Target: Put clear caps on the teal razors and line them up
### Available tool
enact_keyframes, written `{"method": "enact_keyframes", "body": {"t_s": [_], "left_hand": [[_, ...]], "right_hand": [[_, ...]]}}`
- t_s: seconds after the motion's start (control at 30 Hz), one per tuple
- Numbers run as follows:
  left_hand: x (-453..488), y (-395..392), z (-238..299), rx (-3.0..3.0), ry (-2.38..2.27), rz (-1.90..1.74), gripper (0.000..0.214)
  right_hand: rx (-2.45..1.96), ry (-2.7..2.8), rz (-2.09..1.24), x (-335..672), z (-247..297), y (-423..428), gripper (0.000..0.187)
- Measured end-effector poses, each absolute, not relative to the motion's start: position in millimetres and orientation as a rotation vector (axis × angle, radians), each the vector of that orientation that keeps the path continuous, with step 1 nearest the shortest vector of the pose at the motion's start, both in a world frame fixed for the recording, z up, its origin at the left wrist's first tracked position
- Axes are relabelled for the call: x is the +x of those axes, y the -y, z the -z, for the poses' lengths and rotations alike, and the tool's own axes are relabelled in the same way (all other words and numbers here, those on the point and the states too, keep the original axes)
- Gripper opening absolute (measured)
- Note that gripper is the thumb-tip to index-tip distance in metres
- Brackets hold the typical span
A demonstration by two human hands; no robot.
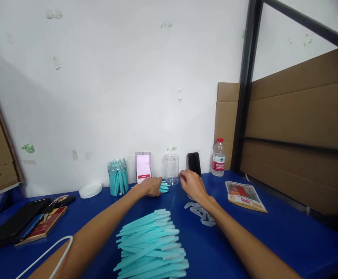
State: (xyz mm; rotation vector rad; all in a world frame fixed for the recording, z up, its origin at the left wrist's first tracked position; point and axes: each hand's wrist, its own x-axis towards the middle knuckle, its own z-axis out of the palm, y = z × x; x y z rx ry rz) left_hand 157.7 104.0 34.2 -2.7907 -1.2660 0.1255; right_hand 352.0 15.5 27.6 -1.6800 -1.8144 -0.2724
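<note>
My left hand point(153, 186) is closed around a small bundle of teal eyebrow razors point(165, 187) lying on the blue table. Right of it, my right hand point(191, 182) has its fingers pinched together beside an open clear jar point(171, 169); whatever is between those fingertips is hidden. Nearer me lies a large stack of teal eyebrow razors point(154, 246), their pale ends pointing right. Several translucent blade caps point(202, 214) are scattered beneath my right forearm. To the left stands another clear jar filled with teal razors point(118, 178).
A white lid point(90, 190) lies left of the filled jar. Two phones, one lit point(143, 166) and one dark point(194, 163), lean on the wall. A water bottle point(218, 159) and a packet point(245, 196) are at right. A black case point(17, 223) lies left; a white cable point(61, 248) crosses my left arm.
</note>
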Motion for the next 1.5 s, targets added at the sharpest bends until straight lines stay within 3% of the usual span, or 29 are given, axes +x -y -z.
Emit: {"method": "enact_keyframes", "body": {"t_s": [0.3, 0.6, 0.73, 1.03, 1.5], "left_hand": [[117.6, -66.6, -30.2, -2.84, 1.149, -0.06, 0.032], [108.0, -57.5, -35.9, -2.913, 1.118, 0.136, 0.034], [96.7, -55.3, -35.8, -2.79, 1.257, 0.243, 0.036], [101.1, -90.7, -38.9, -2.55, 1.603, -0.045, 0.032], [114.8, -116.0, -33.4, -2.764, 1.535, -0.139, 0.032]], "right_hand": [[-1.881, 1.809, 0.215, 374.6, -46.1, -14.3, 0.031], [-2.185, 2.052, -0.072, 395.7, -45.6, -9.5, 0.014], [-2.254, 2.129, -0.163, 392.8, -44.8, -8.7, 0.027], [-2.301, 2.134, -0.146, 391.9, -40.8, -12.0, 0.032], [-2.269, 2.121, -0.127, 393.0, -38.3, -12.2, 0.032]]}}
